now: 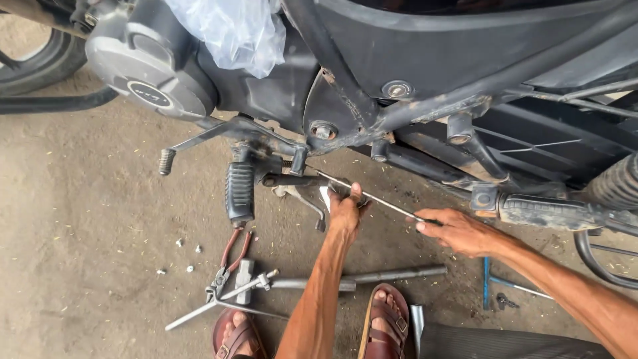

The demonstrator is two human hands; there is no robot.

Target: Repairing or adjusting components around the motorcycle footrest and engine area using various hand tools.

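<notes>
Metal rod (372,197) gripped by both hands (probably brake rod).

even daylight | soft shadows | sharp focus | slight edge distortion

Thin rod (372,197) bare shiny metal; footpeg (240,193) ribbed matt rubber; floor (86,219) rough dusty concrete
</notes>
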